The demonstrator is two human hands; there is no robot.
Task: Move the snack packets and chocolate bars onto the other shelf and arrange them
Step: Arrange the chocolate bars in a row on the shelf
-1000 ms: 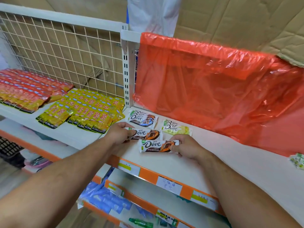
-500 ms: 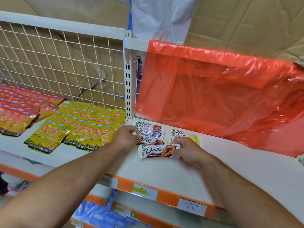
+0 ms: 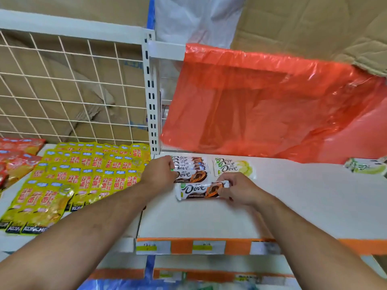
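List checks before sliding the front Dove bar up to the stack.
1. The right hand pinches the front bar at its right end: ok.
2. The left hand pinches the stack at its left end: ok.
3. A gap shows between front bar and stack: ok.
4. Their left ends line up: cannot tell, the left hand covers the stack's end.
5. The pale packs lie right of the stack, off the bar's path: ok.
6. The red bag hangs clear of the stack's back edge: cannot tell.
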